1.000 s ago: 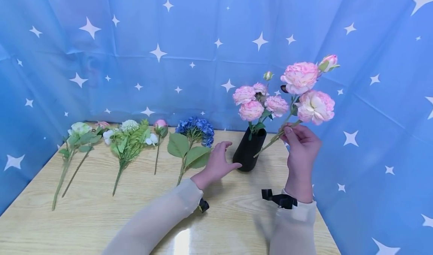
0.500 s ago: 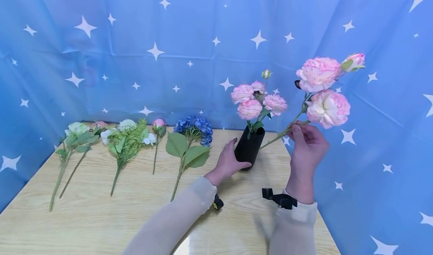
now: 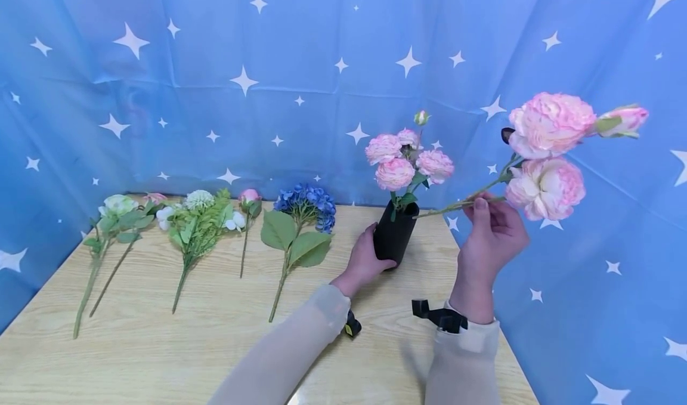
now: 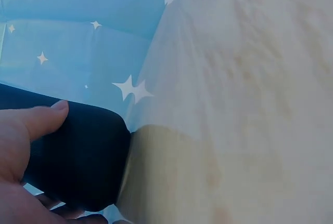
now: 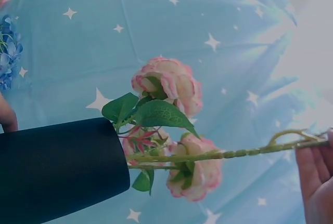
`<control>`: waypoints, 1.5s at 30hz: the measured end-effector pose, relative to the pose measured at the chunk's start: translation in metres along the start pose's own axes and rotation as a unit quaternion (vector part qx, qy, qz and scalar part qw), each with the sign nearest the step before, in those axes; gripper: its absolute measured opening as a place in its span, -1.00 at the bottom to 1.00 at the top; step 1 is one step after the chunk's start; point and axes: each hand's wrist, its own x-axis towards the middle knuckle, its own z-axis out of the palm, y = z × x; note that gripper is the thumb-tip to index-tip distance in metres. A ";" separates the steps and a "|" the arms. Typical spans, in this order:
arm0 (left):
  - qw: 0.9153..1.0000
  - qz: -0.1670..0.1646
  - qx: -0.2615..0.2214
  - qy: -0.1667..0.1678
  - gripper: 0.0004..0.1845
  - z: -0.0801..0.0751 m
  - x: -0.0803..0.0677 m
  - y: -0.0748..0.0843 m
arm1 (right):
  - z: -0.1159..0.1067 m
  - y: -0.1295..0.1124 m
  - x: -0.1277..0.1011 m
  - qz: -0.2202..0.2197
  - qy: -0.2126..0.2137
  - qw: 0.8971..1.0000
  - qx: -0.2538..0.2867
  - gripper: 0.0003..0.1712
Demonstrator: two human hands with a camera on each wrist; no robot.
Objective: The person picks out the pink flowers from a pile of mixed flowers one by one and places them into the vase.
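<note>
My left hand [image 3: 365, 263] grips the lower part of a black vase [image 3: 396, 237]; in the left wrist view my thumb and fingers wrap round its dark body [image 4: 83, 151]. A pink flower spray [image 3: 394, 173] with several blooms and a small bud stands in the vase. With my right hand [image 3: 496, 232] I pinch the stem of another pink peony spray [image 3: 550, 124], which leans out to the right with two large blooms and a bud. Its stem [image 5: 229, 155] points at the vase mouth; whether the tip is inside I cannot tell.
Along the left and back of the wooden table [image 3: 161, 357] lie a blue hydrangea [image 3: 308, 205], a single pink bud [image 3: 250, 197], a green-and-white bunch [image 3: 198, 232] and a pale green flower [image 3: 118, 205]. A blue star-patterned curtain [image 3: 300, 47] encloses the table.
My left hand has moved right and closed round the vase. My right hand has tilted the peony spray over to the right, bringing its stem end up to the vase mouth.
</note>
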 end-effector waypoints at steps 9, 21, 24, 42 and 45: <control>1.000 0.006 0.011 0.002 0.09 0.000 -0.001 -0.004 | 0.004 0.013 -0.005 0.005 0.014 1.000 -0.003 -0.85; 1.000 0.005 0.020 -0.006 0.09 0.000 -0.002 -0.006 | -0.001 0.038 -0.011 0.030 -0.027 0.993 -0.107 -0.93; 1.000 0.002 0.021 -0.009 0.09 0.001 -0.002 -0.006 | -0.002 0.046 -0.013 0.047 -0.030 0.992 -0.113 -0.87; 1.000 0.005 0.027 0.000 0.07 0.001 -0.001 -0.007 | -0.012 0.086 -0.026 0.071 -0.106 0.948 -0.293 -0.84; 1.000 0.011 0.029 0.003 0.07 0.001 -0.001 -0.007 | -0.015 0.090 -0.027 0.087 -0.120 0.927 -0.343 -0.84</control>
